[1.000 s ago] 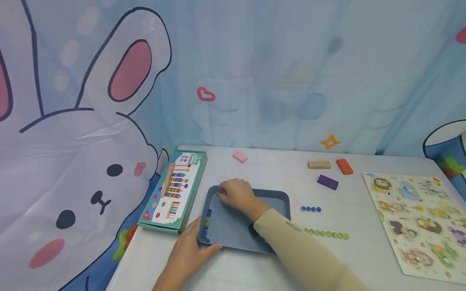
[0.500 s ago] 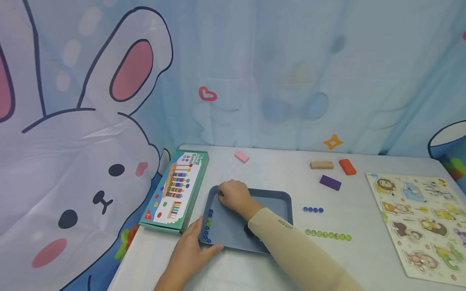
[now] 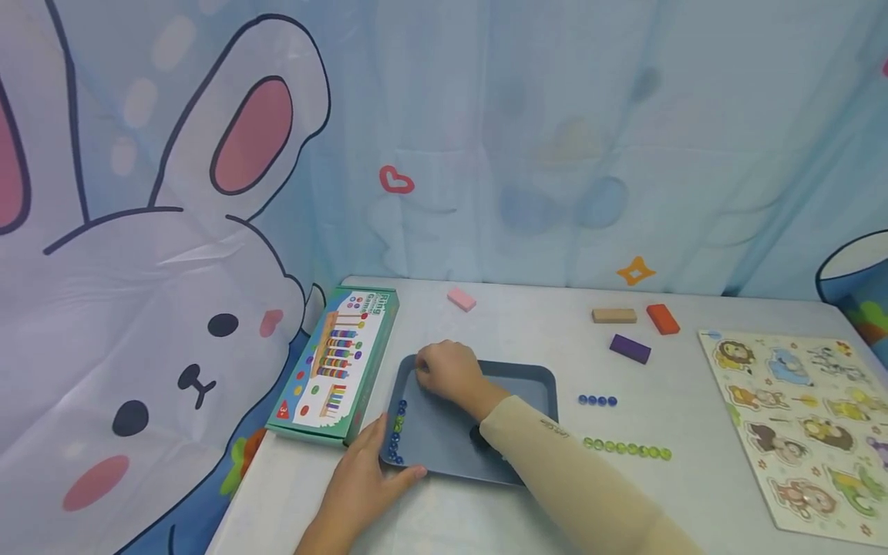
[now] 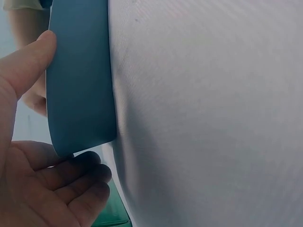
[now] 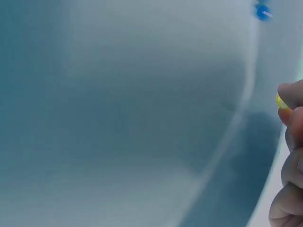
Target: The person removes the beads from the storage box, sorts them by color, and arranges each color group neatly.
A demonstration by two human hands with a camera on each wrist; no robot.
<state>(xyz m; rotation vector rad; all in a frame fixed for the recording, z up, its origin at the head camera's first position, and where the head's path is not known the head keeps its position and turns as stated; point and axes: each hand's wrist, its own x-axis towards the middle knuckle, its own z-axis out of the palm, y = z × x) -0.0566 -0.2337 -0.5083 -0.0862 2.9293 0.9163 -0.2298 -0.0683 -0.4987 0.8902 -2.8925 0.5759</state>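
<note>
A dark blue-grey tray (image 3: 527,385) lies flat on the white tabletop (image 3: 527,331), its long axis running left to right across the person's front, slightly skewed so the left end sits a little nearer. Along its left inner wall a short line of beads (image 3: 395,435), blue with a couple of green, runs from far to near, across the tray's long axis.

The left hand (image 3: 364,482) grips the tray's near left corner: in the left wrist view the thumb (image 4: 28,61) lies on the tray's upper face while the other fingers (image 4: 75,184) curl below its edge. The right hand (image 3: 447,370) is inside the tray at its far left corner, fingers curled, and the right wrist view shows a small yellow-green bead (image 5: 280,101) pinched at the fingertips (image 5: 291,94), just above the tray floor beside the rim.

To the left of the tray, just beside it, a green toy box (image 3: 340,362) lies with its long axis pointing away from the person. To the right, on the tabletop, a short row of blue beads (image 3: 597,400) and a longer row of green beads (image 3: 627,449) both run left to right. Farther back lie a pink block (image 3: 461,299), a tan block (image 3: 613,315), an orange block (image 3: 662,318) and a purple block (image 3: 630,348). An animal puzzle board (image 3: 805,424) sits at the far right
</note>
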